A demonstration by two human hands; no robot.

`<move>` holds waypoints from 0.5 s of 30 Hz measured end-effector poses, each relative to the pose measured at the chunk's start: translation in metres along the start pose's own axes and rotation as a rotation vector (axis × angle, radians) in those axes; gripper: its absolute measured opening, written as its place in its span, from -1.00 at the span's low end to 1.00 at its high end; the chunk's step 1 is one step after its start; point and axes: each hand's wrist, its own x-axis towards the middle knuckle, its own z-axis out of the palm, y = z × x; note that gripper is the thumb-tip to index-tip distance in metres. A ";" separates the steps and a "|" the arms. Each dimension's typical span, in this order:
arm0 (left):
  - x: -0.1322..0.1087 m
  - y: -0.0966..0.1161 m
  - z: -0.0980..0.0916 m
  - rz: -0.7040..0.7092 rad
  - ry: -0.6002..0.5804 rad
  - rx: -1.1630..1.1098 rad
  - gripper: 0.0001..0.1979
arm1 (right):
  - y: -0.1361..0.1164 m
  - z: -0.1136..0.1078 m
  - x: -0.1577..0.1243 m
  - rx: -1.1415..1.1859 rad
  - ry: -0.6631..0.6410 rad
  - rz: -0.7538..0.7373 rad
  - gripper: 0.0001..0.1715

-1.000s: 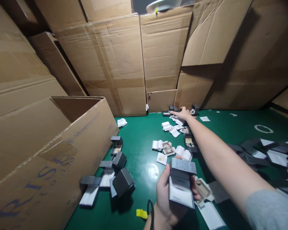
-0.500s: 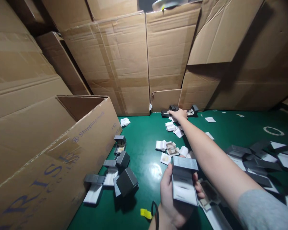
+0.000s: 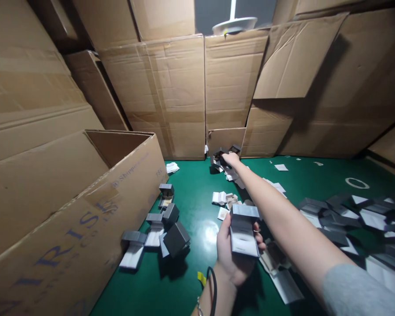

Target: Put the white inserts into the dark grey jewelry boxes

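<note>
My left hand is wrapped around a small open jewelry box with a grey lid and white inside, held low over the green table. Far out near the cardboard wall, my right hand has its fingers closed on a small dark jewelry box. Another dark open box is close behind those fingers. Below that hand lie crumpled white papers. Beyond the left hand are white paper pieces and a beige insert.
At left stands a large open carton. Several open dark boxes lie beside it. More dark and white boxes are heaped at right. Cardboard sheets wall the back. A white ring and paper scraps lie on the green table.
My right hand has moved left along the wall with the dark box, which now looks tilted. The left hand still holds its open box. The view has shifted slightly.
</note>
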 end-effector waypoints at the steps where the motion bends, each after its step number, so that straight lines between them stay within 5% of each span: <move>1: -0.001 0.001 -0.001 -0.004 -0.022 -0.002 -0.50 | -0.008 0.001 -0.004 0.010 -0.009 -0.018 -0.45; 8: -0.008 0.004 -0.005 0.000 -0.275 0.037 -0.48 | -0.067 0.015 -0.063 0.068 -0.171 -0.337 -0.62; 15: -0.011 0.004 -0.006 -0.019 -0.321 0.042 -0.46 | -0.097 0.005 -0.095 0.097 -0.757 -0.595 -0.66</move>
